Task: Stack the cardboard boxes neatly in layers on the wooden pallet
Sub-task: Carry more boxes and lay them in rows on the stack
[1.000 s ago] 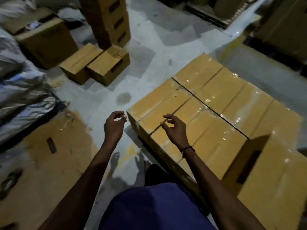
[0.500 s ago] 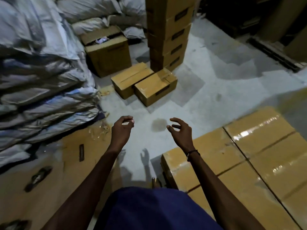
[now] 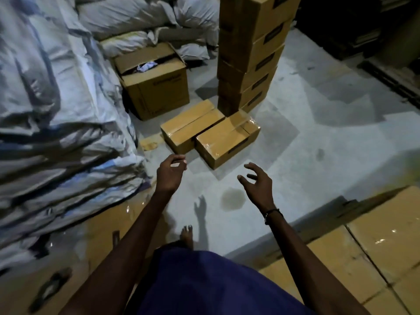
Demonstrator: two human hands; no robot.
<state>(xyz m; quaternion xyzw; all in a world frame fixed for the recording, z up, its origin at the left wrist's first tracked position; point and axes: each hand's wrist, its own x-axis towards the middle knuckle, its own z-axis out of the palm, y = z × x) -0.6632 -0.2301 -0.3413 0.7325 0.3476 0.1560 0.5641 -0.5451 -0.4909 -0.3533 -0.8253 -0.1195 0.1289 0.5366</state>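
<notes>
Nearest the camera, a blue garment (image 3: 204, 283) fills the bottom of the view, with a bare foot (image 3: 186, 235) on the grey concrete floor (image 3: 318, 155) just beyond it. At the lower right lies a layer of taped cardboard boxes (image 3: 363, 253), set edge to edge; whatever carries them is hidden beneath. At the lower left, flattened cardboard sheets (image 3: 68, 258) cover the floor. Both arms reach forward over bare concrete. The left hand (image 3: 169, 173) hangs with its fingers loosely curled, thumb and fingertips close together, its grip on nothing. The right hand (image 3: 258, 185), a dark band (image 3: 272, 212) at its wrist, has its fingers spread apart and bent, its grip likewise empty. A dark stain (image 3: 231, 198) marks the floor between the hands. Farther on, two sealed cardboard boxes (image 3: 209, 133) rest on the floor, touching side by side. Behind them rises a tall stack of boxes (image 3: 250, 55), and to its left stands a larger open carton (image 3: 154, 83) with something pale inside. Piled white woven sacks (image 3: 56, 110) fill the left side and the far wall, and the far right of the room is dark.
</notes>
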